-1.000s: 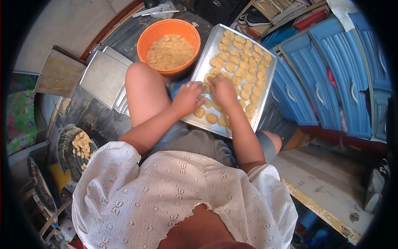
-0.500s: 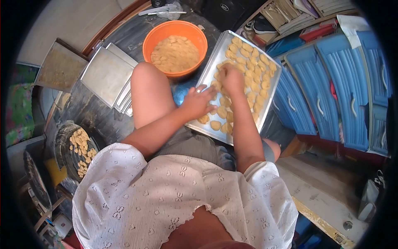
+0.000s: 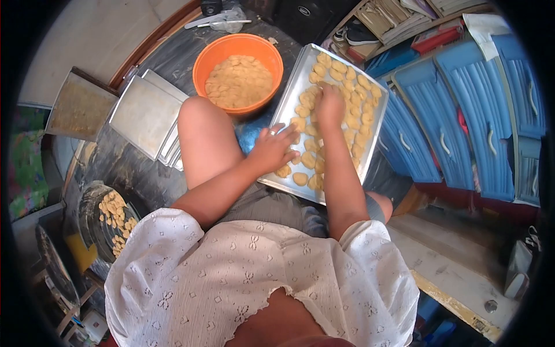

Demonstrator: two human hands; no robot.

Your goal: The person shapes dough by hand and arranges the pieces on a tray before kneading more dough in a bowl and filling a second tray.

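Rows of flattened yellow-tan dough pieces point(image 3: 351, 121) lie on a rectangular metal baking tray point(image 3: 287, 183), which rests at a slant in front of me. My left hand point(image 3: 273, 150), a ring on one finger, reaches over the tray's left side with its fingers spread among the nearest pieces. Further up the tray, my right hand point(image 3: 331, 108) is closed, its fingertips bent down among the dough pieces. What those fingers hold, if anything, is hidden. Beyond my knee stands an orange basin point(image 3: 199, 75) containing many similar dough pieces point(image 3: 240, 81).
Stacked metal trays point(image 3: 139, 115) lie left of my knee, another tray point(image 3: 78, 107) leaning behind them. At lower left, a dark round pan point(image 3: 91, 202) holds small tan pieces. Blue drawers point(image 3: 416, 130) line the right side. A plastic bag point(image 3: 234, 20) lies at the back.
My right hand has shifted slightly along the dough pieces, its fingers still bent down. My left hand stays spread at the tray's left side. The whole view has tilted a little.
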